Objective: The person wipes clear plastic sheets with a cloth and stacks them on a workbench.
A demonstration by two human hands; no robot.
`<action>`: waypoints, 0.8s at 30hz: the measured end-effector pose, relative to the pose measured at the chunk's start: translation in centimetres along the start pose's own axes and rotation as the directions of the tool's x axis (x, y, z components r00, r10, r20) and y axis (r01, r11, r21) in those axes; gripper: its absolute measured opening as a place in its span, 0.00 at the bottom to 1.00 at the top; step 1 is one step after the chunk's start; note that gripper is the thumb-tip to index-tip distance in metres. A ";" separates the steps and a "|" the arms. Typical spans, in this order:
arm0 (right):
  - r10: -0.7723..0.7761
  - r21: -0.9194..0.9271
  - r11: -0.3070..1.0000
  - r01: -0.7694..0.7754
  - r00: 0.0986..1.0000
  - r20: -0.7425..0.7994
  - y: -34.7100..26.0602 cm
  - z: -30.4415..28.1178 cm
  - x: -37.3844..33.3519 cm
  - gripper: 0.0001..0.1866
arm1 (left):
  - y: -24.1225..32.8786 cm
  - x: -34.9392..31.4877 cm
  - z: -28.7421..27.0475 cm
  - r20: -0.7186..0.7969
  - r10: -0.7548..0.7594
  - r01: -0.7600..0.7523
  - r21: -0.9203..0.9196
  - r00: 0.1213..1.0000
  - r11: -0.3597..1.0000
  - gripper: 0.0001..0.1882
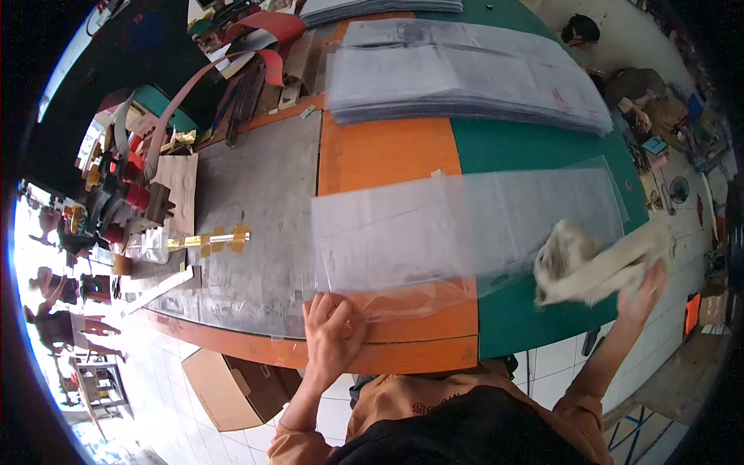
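Observation:
A clear plastic sheet or sleeve (403, 232) lies flat across the table, from the orange part onto the green part. At its near left corner, my left hand (332, 329) has its fingers curled down on the plastic's edge. My right hand (643, 294) grips a crumpled cream cloth (597, 271) over the sheet's right end. The cloth is slightly blurred and covers part of the plastic there. Whether it touches the sheet, I cannot tell.
Behind the sheet lies a thick stack of clear plastic sheets (465, 74). A grey metal plate (263, 178) covers the table's left part, with a machine (132, 194) beyond it. A cardboard box (225, 387) stands on the floor below. Another person (581, 31) is at the far right.

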State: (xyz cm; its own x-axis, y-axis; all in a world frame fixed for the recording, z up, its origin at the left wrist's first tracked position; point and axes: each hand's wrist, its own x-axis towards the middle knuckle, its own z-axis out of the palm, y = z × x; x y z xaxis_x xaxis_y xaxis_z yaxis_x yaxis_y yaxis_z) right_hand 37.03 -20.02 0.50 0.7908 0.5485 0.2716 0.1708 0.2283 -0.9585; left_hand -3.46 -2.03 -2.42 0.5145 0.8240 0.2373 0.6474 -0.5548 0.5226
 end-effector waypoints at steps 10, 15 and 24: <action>0.614 -0.317 0.722 -0.615 0.358 0.704 1.3 13.1 -12.3 0.31 | 2.8 0.6 3.0 -0.266 -0.228 0.057 -0.527 0.937 0.848 0.04; 0.561 -0.284 0.552 -0.784 0.098 0.822 1.5 15.5 -12.4 0.35 | 3.0 -0.2 3.5 -0.248 -0.172 0.043 -0.452 0.953 0.891 0.04; 0.771 -0.324 0.260 -0.910 -0.006 0.637 1.3 16.7 -12.1 0.27 | 5.2 -0.7 4.1 -0.437 -0.147 -0.030 -0.372 0.887 0.928 0.07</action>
State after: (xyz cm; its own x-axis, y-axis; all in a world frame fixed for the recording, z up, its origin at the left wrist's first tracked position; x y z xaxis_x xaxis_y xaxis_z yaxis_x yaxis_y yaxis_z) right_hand 17.86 -12.93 -2.55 -0.2478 0.6849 -0.6852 -0.4848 -0.7000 -0.5244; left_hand 1.86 -6.00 -3.24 0.1156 0.8629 0.4920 0.3765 -0.4965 0.7822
